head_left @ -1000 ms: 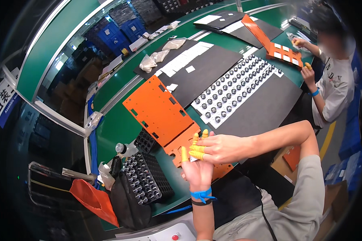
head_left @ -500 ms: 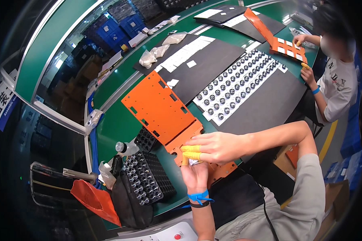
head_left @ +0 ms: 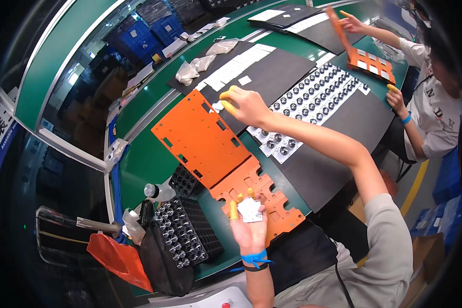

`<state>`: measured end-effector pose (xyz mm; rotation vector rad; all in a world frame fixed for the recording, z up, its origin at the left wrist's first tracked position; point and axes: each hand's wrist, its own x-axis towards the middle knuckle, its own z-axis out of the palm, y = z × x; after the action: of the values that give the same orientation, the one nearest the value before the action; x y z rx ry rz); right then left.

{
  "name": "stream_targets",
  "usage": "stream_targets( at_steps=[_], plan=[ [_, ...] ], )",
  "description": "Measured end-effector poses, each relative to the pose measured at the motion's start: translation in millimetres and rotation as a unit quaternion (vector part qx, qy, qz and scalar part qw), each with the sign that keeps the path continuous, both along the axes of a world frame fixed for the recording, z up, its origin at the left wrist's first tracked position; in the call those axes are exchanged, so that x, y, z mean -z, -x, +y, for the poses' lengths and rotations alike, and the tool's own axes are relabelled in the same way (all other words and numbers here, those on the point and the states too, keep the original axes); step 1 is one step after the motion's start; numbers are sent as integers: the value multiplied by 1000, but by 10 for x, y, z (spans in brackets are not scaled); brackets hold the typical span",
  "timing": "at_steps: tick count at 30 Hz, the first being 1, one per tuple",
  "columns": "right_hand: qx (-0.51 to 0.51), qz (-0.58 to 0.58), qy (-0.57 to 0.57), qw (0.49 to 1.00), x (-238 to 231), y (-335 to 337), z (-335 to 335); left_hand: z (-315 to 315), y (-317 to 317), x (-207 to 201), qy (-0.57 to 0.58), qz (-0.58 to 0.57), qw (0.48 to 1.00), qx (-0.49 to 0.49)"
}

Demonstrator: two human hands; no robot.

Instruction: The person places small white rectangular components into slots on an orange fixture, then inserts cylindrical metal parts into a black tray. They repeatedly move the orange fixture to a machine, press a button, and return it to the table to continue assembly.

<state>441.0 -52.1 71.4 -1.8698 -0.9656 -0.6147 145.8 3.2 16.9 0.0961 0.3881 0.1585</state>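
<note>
Clock read from L hand. Approx 8 o'c: orange bag point(head_left: 115, 259) beside a black bag point(head_left: 164, 259). Approx 9: black rack point(head_left: 210, 226) w/ shiny round pcs in rows; clear bottle point(head_left: 164, 193) just past it, nearer 10. At 11: orange frame point(head_left: 200, 141) lying open on green worktop point(head_left: 145, 149), flat flap on far side, notched half nearer. L hand point(head_left: 249, 233) is palm up over the notched half; its grip is loosely grasping white cards point(head_left: 251, 210), fingers curled round them. R hand point(head_left: 247, 105) at 12, thumb + fingers bent next to loose white bits point(head_left: 216, 107) by the flap's edge; can't tell if grip is pinching one. At 1: white strips point(head_left: 272, 149) w/ round black pcs in rows, partly hidden by R forearm. Between 1 & 2: co-worker's frame point(head_left: 340, 30), co-worker's hand point(head_left: 350, 23) by its raised flap.

Status, my read: strips look mostly filled where visible. Co-worker's frame has white squares in its slots, so looks further along. In the near frame no card shows seated (L hand hides a bit), so that half seems undone; cards are in hand only.
</note>
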Motion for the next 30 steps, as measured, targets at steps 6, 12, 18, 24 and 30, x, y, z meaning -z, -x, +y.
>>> stream_targets(
  at_steps=[6, 12, 18, 24, 30],
  plan=[
    [68, 48, 207, 975, 673, -960, 629, -87, 13, 78, 6, -19, 1000, -5],
    [76, 106, 371, 919, 883, -1010, 1191, -100, 24, 111, -23, -13, 1000, -15],
    [83, 78, 319, 941, 895, -799, 1363, -107, 12, 56, -15, -24, 999, -14],
    [52, 70, 312, 946, 681, -778, 1130, -90, 26, 91, -9, -37, 999, -7],
    [135, 82, 81, 984, 485, -730, 452, -65, 3, 133, 3, -35, 999, 11]
  ],
)
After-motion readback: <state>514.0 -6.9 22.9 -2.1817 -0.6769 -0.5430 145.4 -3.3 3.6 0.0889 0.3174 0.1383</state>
